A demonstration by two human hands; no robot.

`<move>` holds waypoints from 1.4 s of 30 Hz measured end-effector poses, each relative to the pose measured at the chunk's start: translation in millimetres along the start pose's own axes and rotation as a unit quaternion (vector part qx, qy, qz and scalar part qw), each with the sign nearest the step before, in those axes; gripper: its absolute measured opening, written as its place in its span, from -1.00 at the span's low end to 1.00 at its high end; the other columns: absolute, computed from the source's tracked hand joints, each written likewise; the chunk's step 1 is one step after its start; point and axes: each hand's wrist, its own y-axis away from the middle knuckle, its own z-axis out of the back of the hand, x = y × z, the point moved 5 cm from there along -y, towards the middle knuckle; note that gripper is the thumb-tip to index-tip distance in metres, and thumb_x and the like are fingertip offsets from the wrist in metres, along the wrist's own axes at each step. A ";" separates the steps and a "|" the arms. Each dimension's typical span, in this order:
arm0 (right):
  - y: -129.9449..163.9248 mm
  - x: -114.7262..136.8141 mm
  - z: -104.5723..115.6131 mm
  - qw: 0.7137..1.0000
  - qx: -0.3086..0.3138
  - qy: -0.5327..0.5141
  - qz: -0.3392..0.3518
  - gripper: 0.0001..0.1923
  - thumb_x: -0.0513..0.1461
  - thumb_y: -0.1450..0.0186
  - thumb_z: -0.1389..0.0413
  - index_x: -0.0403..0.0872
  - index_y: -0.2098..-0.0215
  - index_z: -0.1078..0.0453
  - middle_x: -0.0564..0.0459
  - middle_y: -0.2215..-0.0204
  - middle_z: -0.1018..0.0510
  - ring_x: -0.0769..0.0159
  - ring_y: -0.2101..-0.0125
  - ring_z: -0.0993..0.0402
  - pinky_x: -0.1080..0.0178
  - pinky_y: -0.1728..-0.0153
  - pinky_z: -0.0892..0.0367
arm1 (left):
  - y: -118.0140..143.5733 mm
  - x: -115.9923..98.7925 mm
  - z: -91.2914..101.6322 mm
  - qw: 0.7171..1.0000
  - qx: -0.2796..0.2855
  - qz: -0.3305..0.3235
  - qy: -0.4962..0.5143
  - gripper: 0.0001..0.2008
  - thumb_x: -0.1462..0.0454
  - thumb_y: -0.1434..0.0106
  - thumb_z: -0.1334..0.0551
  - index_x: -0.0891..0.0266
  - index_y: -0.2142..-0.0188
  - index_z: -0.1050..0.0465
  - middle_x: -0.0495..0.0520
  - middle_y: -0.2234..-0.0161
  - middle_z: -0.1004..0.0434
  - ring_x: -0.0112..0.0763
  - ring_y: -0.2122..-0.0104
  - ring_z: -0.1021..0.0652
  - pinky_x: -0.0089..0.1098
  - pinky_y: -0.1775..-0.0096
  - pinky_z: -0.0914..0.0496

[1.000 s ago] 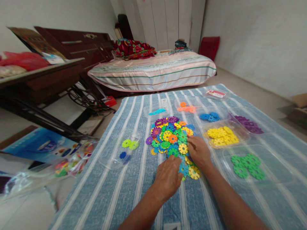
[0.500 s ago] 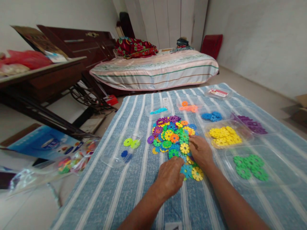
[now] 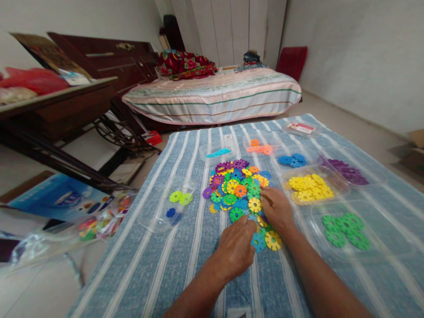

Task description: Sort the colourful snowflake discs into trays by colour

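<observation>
A heap of coloured plastic snowflake discs [image 3: 236, 187] lies on a blue striped cloth [image 3: 185, 247]. My left hand [image 3: 234, 247] rests palm down at the heap's near edge, fingers curled onto the discs; whether it grips one is hidden. My right hand [image 3: 277, 211] lies on the heap's right side, fingertips by a yellow disc [image 3: 254, 205]. A teal disc [image 3: 257, 241] and another yellow disc [image 3: 273, 240] lie between my wrists.
Clear trays ring the heap: yellow discs [image 3: 309, 185], green discs [image 3: 344, 229], purple discs [image 3: 347, 171], blue discs [image 3: 292, 160], orange discs [image 3: 260, 148], a teal piece [image 3: 218, 153], lime and blue discs [image 3: 177, 203]. A mattress [image 3: 212, 97] lies behind, a dark table [image 3: 59, 110] at the left.
My left hand has shifted slightly forward onto the near edge of the heap. My right hand has stayed on the heap's right side. The view has moved a little.
</observation>
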 end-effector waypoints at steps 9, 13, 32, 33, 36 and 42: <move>0.1 -0.6 -0.5 1.000 0.008 -0.003 -0.010 -0.77 -0.24 -0.20 0.02 -0.03 0.29 -0.47 -0.02 0.19 -0.53 0.24 0.15 -0.41 0.12 0.09 -0.33 | -1.7 27.9 17.4 0.945 -0.019 0.074 0.318 -0.96 0.34 -0.01 -0.16 0.27 0.48 -0.30 -0.13 0.62 -0.26 -0.57 0.59 -0.33 -0.53 0.52 -0.19; 0.4 2.5 0.2 1.000 0.011 -0.011 -0.012 -0.77 -0.24 -0.20 0.03 -0.02 0.29 -0.47 -0.01 0.20 -0.53 0.24 0.16 -0.41 0.12 0.09 -0.32 | -8.2 52.9 41.4 0.892 -0.107 0.137 0.418 -0.88 0.28 0.00 -0.20 0.28 0.44 -0.33 -0.15 0.65 -0.30 -0.59 0.67 -0.37 -0.55 0.59 -0.21; 3.9 2.7 -2.4 1.000 0.009 -0.013 -0.012 -0.76 -0.22 -0.23 0.03 -0.05 0.27 -0.46 -0.04 0.19 -0.52 0.23 0.14 -0.40 0.10 0.09 -0.32 | -86.4 90.2 162.4 0.906 -0.330 0.189 0.188 -0.83 0.22 -0.05 -0.17 0.32 0.51 -0.41 -0.01 0.62 -0.42 -0.51 0.62 -0.45 -0.54 0.54 -0.25; 3.9 2.7 -2.2 1.000 0.008 -0.012 -0.012 -0.76 -0.22 -0.23 0.03 -0.05 0.28 -0.46 -0.04 0.19 -0.52 0.22 0.14 -0.40 0.10 0.08 -0.32 | -79.3 86.4 151.2 0.921 -0.305 0.178 0.166 -0.82 0.23 -0.05 -0.16 0.31 0.53 -0.41 -0.03 0.64 -0.41 -0.51 0.61 -0.44 -0.54 0.54 -0.24; 3.6 1.9 -1.8 1.000 0.002 -0.008 -0.016 -0.76 -0.23 -0.22 0.03 -0.05 0.27 -0.46 -0.04 0.19 -0.53 0.22 0.13 -0.40 0.09 0.08 -0.31 | -54.7 68.9 109.1 0.967 -0.192 0.134 0.101 -0.80 0.24 -0.06 -0.13 0.29 0.60 -0.40 -0.05 0.67 -0.36 -0.50 0.59 -0.40 -0.53 0.53 -0.19; 2.1 1.1 -1.7 1.000 0.007 -0.004 -0.009 -0.75 -0.22 -0.22 0.04 -0.03 0.28 -0.47 -0.03 0.19 -0.53 0.23 0.14 -0.41 0.12 0.10 -0.33 | -5.4 32.9 27.4 0.996 -0.027 0.088 0.009 -0.73 0.13 -0.10 -0.13 0.25 0.58 -0.43 0.02 0.58 -0.45 -0.40 0.52 -0.44 -0.45 0.47 -0.19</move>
